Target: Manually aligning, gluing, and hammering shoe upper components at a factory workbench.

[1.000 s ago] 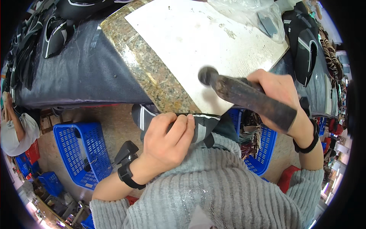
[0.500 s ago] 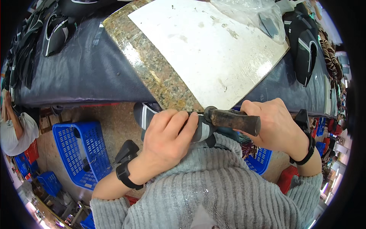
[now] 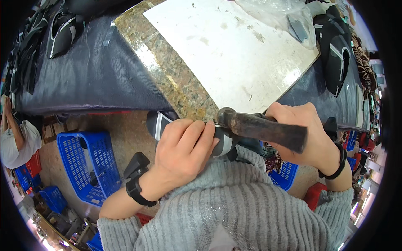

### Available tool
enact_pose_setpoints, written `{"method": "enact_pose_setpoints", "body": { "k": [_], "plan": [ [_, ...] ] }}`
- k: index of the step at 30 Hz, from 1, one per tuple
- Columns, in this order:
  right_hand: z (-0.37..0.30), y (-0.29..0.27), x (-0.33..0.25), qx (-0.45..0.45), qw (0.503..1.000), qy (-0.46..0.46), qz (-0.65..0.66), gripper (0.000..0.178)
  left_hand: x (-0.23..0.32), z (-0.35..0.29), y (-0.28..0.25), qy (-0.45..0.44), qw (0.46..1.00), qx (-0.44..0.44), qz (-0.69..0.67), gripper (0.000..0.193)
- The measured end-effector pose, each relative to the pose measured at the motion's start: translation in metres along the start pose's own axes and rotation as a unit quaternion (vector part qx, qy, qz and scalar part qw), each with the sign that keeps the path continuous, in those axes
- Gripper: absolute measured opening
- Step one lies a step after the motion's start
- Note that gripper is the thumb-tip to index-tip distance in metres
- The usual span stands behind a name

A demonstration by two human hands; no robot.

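One black striped piece: at the near corner of the stone slab; looks light and soft, best pinned by its edge.
Left hand: fingers together, curled tight over the piece, thumb hidden.
Hammer: likely head-heavy, rigid, best held along its handle; rounded end just beside the left fingertips.
Right hand: wrapped round the hammer's handle.
Clear bag: holds a grey flat piece.
Right blue basket: partly hidden, dark and pale pieces inside.
Left blue basket: contents unclear.

The dark hammer tilts, round end near the grey-banded black piece.
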State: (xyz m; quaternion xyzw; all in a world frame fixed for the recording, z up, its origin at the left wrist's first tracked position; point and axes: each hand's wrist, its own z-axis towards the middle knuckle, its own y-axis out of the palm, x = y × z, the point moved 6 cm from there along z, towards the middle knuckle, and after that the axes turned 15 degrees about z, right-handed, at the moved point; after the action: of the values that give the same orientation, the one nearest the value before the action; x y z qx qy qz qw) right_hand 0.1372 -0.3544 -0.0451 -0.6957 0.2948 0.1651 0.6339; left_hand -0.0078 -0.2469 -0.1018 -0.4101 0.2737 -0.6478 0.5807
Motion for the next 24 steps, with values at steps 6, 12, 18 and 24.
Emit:
{"method": "enact_pose_setpoints", "body": {
  "k": [6, 12, 18, 24],
  "plan": [
    [0.002, 0.003, -0.004, -0.035, 0.998, 0.004, -0.054, 0.036, 0.005, 0.001, -0.001, 0.043, 0.998, 0.000, 0.034, 0.029],
    [0.005, 0.000, -0.006, 0.001, 0.997, -0.036, -0.073, 0.037, 0.006, -0.002, -0.001, 0.039, 0.998, 0.031, 0.030, 0.026],
    [0.007, 0.001, 0.000, -0.006, 0.998, -0.018, -0.051, 0.037, 0.004, -0.006, 0.001, 0.024, 0.998, 0.057, 0.027, 0.023],
    [0.010, 0.006, 0.003, -0.010, 0.999, -0.017, -0.035, 0.040, 0.005, -0.008, 0.001, 0.029, 0.996, 0.083, 0.035, 0.021]
  ]
}}
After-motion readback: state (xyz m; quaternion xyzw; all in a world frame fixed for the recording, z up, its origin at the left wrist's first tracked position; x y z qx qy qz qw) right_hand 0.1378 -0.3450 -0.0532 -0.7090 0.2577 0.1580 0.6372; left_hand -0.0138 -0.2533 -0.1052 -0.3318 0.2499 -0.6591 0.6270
